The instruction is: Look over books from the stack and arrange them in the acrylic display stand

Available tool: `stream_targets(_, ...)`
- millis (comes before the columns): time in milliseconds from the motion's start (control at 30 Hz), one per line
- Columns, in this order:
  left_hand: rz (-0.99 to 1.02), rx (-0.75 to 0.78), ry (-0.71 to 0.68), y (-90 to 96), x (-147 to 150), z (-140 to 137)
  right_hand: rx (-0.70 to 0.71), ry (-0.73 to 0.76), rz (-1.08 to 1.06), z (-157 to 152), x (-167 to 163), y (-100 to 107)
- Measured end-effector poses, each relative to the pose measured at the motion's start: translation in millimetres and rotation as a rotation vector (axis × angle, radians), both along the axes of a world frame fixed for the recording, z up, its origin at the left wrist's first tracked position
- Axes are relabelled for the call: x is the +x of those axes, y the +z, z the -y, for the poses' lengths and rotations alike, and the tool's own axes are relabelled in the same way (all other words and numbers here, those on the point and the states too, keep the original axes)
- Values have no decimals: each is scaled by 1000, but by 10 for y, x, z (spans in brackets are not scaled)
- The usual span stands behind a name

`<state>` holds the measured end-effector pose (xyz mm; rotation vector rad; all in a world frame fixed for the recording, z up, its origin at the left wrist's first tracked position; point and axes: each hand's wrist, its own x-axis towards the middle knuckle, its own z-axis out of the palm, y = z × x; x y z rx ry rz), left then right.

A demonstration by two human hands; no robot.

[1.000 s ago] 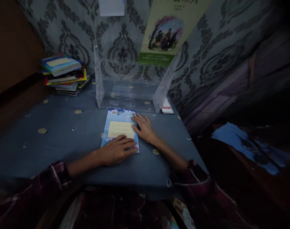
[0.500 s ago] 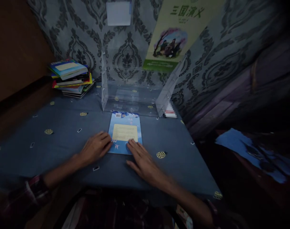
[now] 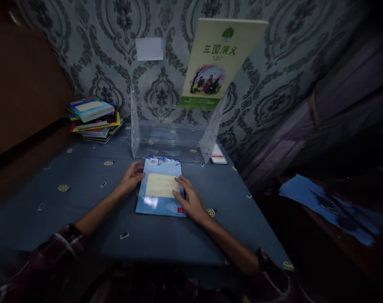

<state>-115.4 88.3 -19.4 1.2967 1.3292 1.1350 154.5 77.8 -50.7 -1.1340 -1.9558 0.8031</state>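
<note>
A blue book (image 3: 143, 204) lies on the table below the clear stand, its back cover with a cream text panel and barcode facing up. At its left edge is my left hand (image 3: 130, 180), fingers apart and the fingertips close to the edge; whether they touch it is hard to tell. Over the right edge rests my right hand (image 3: 193, 202), its thumb and fingertips spread on the cover beside the text panel. Neither hand is closed around the book.
Behind the book stands a clear acrylic stand (image 3: 136, 136), with a green-and-cream book (image 3: 207, 61) upright at its right. A stack of books (image 3: 95, 118) is at the back left of the patterned table (image 3: 87, 214). Blue cloth (image 3: 301, 191) lies at far right.
Both hands have moved from the book's lower part up along its sides, uncovering the lower cover and a red label. The view has tilted up, showing more of the upright book.
</note>
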Motion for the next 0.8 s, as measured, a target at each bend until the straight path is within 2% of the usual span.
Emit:
stream_targets(100,305,-197,-133,41,42,17,-52,-12,-148,-28,24,-8)
stream_targets(200,426,-264,-189,172,121,29,-174,-16,-330,-97,54,46)
stream_targets(267,435,-212,-173,337,169,13,-291,17,-413,-170,83,181)
stream_targets(367,408,-44,-195,672,231,-38,-418,166,-470,-316,125,544)
stream_targets(467,369,147,-256,992,277,-75,-357,168,-575,-461,140,944)
stream_targets(533,312,273,-292,1133,287,-75,-316,158,-603,-519,138,1126)
stream_targets(633,183,406,-344,1189,267,-60,-259,134,-589,-527,123,1214)
stream_targets(800,56,464,-358,992,177,-66,-174,86,-546,-425,105,1096)
